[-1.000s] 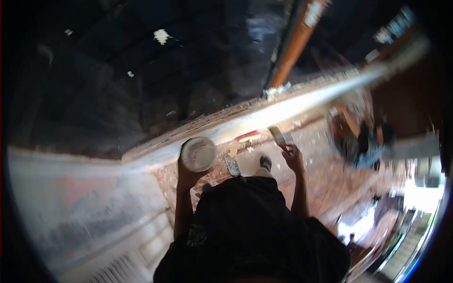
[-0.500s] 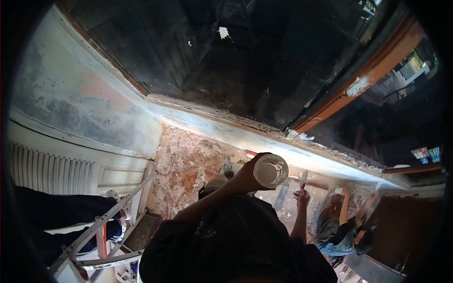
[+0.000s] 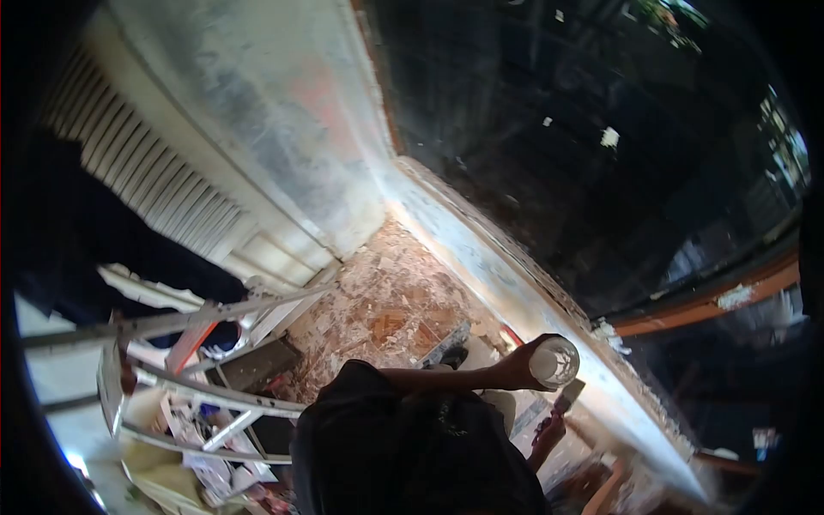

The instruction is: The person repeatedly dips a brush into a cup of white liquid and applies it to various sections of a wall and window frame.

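My left hand (image 3: 517,371) is wrapped round a round, pale tub (image 3: 555,364), its mouth facing up toward me and whitish matter smeared inside. Just below it, in my right hand (image 3: 548,432), is a putty knife (image 3: 569,394) with its broad blade pointing up toward the wall. The blade shows close beside the tub, near the low pale wall (image 3: 489,279) under the window.
Dark window glass (image 3: 506,180) fills the upper right. At the left a metal ladder (image 3: 172,322) stands before a louvred door (image 3: 163,184), with a person's dark-trousered legs (image 3: 163,249) by it. Debris covers the floor (image 3: 395,300). Another person's arm (image 3: 606,489) shows at the lower right.
My view has swung left, bringing the corner and ladder further in. The tub and putty knife now appear closer together and lower in view, both still held.
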Demonstrator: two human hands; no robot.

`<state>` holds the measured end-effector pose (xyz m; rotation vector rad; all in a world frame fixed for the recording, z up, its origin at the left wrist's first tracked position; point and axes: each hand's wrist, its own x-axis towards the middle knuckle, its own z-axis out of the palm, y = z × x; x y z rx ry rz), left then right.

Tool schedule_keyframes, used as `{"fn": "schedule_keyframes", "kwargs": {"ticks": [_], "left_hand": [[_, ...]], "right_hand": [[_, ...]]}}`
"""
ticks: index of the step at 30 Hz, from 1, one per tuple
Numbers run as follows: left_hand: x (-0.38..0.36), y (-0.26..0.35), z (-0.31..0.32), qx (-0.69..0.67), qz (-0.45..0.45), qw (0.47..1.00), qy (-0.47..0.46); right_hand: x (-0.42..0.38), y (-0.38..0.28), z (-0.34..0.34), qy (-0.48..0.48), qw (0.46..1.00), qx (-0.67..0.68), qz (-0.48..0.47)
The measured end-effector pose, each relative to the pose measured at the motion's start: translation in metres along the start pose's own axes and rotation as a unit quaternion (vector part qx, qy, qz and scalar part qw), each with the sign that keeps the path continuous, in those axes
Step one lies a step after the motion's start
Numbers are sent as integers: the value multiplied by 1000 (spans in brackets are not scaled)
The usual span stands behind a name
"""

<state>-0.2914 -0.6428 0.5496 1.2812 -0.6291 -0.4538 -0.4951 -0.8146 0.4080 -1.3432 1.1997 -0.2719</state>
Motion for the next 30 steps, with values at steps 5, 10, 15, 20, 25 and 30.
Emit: {"fn": "schedule_keyframes", "kwargs": {"ticks": [5,10,15,20,25,30], "left_hand": [[-13,13,8,99,24,992,78],[-26,3,39,91,28,980,177],[-44,-9,83,103,-17,977,186],[-56,-12,121,69,10,988,136],[-62,-11,142,80,32,987,137],[-68,-22,149,73,21,988,133]], "right_hand": [[31,-1,-13,-84,995,33,-40],[40,-30,-38,-192,975,109,-37],[29,-51,-77,-181,980,39,-67],[19,-42,-118,-159,987,16,-23],[36,-15,-149,-131,990,46,11],[50,-10,-168,-129,989,61,26]]}}
